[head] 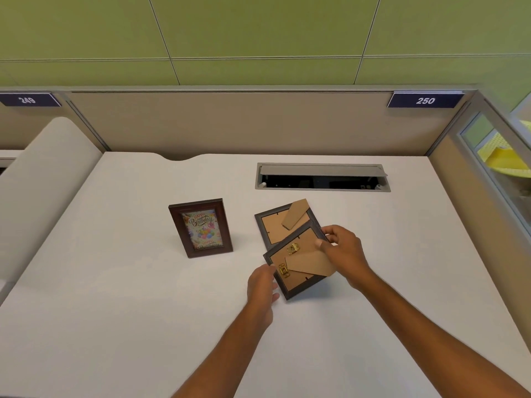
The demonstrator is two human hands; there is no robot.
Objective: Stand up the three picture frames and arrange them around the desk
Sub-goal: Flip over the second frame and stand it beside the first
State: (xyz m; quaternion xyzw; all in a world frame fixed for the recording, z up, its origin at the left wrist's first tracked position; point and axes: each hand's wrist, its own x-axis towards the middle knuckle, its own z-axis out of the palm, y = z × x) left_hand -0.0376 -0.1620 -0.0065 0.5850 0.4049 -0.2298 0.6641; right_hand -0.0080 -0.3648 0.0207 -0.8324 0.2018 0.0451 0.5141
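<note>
A brown picture frame (200, 227) with a birthday card stands upright on the white desk (115, 282), left of centre. Two dark frames lie face down to its right, overlapping. The far frame (273, 225) shows its cardboard back and a raised stand flap. The near frame (296, 264) lies partly on top of it, with gold clips and a cardboard stand flap showing. My left hand (263, 285) grips the near frame's left edge. My right hand (342, 248) pinches its right edge, by the top of the flap.
An open grey cable tray (321, 177) is set into the desk behind the frames. Beige partition walls (230, 122) close the back and right side. A rounded white panel (43, 173) borders the left.
</note>
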